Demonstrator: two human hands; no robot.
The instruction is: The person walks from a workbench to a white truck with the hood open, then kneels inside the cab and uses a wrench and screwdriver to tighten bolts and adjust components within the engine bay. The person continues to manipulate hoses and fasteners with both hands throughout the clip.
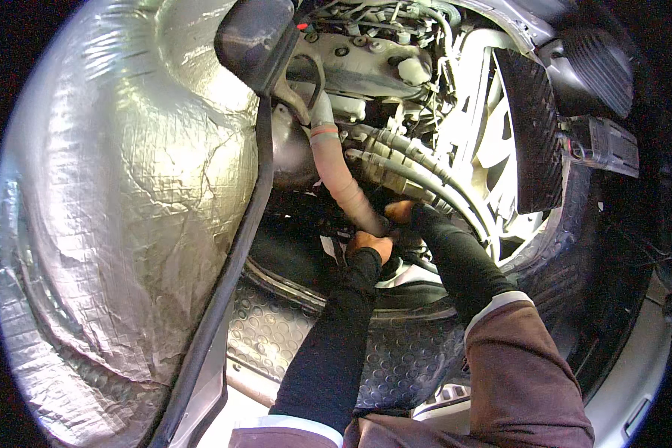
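A long pinkish corrugated hose [334, 172] runs down from a grey pipe [321, 108] into a dark, shadowed part of the engine bay. My left hand [369, 245] is at the hose's lower end with its fingers closed; what they grip is hidden. Just above and to the right, my right hand [399, 210] has curled fingers beside the hose end, slightly blurred, on something I cannot make out. Several grey hoses [425, 170] curve past it on the right.
A foil-covered insulated panel [127, 209] with a dark edge fills the left. The engine top [358, 60] is at the back. A white fan [493, 142] and black ribbed panel [526, 127] stand right. Below lies a studded mat [269, 336].
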